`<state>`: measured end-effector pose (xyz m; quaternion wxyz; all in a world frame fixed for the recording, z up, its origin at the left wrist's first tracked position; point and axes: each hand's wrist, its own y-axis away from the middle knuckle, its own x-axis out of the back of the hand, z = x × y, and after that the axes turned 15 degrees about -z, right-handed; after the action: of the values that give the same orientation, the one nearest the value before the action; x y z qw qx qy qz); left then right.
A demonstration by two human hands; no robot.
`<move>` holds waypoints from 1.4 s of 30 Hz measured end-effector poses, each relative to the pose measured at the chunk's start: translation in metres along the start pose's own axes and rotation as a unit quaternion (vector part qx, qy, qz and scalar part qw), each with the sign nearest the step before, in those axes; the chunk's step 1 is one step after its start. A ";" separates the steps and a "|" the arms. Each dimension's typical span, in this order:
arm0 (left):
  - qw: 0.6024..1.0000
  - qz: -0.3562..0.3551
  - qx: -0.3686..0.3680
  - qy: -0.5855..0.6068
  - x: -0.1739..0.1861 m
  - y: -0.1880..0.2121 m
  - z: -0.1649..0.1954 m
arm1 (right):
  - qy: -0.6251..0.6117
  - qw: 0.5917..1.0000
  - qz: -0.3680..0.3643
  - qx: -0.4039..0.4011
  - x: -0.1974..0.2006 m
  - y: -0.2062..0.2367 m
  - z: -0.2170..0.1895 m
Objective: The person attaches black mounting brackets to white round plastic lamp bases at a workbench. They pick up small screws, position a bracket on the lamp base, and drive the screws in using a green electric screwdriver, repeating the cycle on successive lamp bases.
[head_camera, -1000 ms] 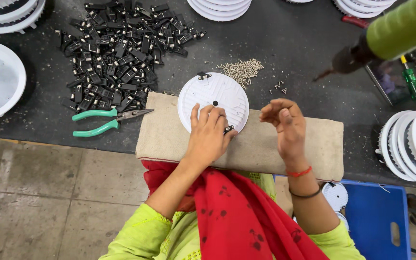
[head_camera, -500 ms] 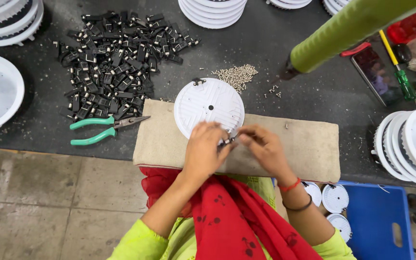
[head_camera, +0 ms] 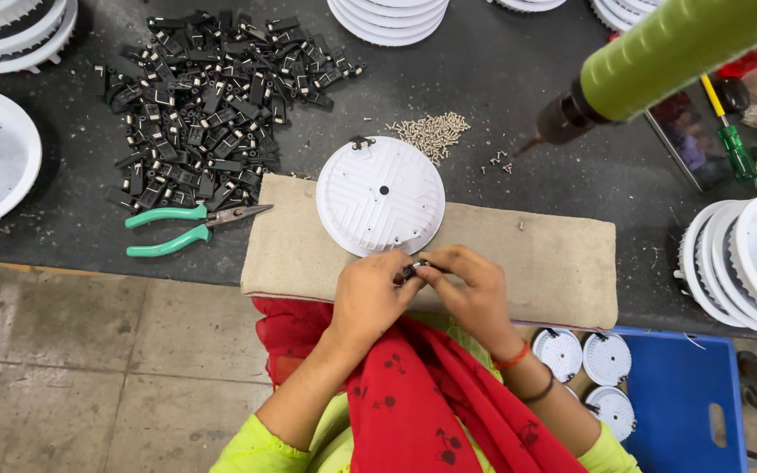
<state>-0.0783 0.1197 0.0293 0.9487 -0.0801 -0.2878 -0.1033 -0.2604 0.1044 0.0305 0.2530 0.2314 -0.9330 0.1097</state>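
Observation:
A round white plastic housing (head_camera: 380, 194) lies ribbed side up on a tan cloth pad (head_camera: 554, 263) at the table's near edge. Just below its near rim, my left hand (head_camera: 368, 293) and my right hand (head_camera: 471, 289) meet, fingertips pinched together on a small black clip part (head_camera: 410, 270). Another small black clip (head_camera: 362, 141) sits at the housing's far rim. Both hands hover over the pad, close to my body.
A heap of black clips (head_camera: 203, 96) lies at the far left, with green-handled pliers (head_camera: 181, 228) beside it. Small screws (head_camera: 431, 130) are piled behind the housing. A green hanging screwdriver (head_camera: 659, 57) dangles at right. White housings (head_camera: 746, 263) are stacked around; a blue crate (head_camera: 676, 412) stands below right.
My right hand came in from the right to meet my left hand. Both hands drew back off the housing toward my body, pinching the small black part between them.

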 end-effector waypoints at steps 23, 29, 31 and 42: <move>0.960 0.023 0.079 0.269 -0.012 0.013 -0.007 | -0.060 0.990 -0.096 -0.086 0.008 0.006 -0.004; 0.773 -0.179 0.184 0.580 0.006 0.020 -0.041 | -0.115 0.977 -0.148 -0.104 0.006 0.011 -0.011; 0.731 -0.252 0.217 0.596 0.019 0.020 -0.048 | -0.092 0.975 -0.198 -0.048 0.013 0.013 -0.012; 0.919 -0.309 0.125 0.208 0.054 -0.034 -0.031 | 0.068 0.992 -0.108 0.008 0.010 0.006 -0.006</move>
<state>-0.0263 0.0719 0.0375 0.9102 0.1551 -0.1047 -0.3694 -0.2684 0.1073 0.0409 0.3247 0.3248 -0.8822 0.1044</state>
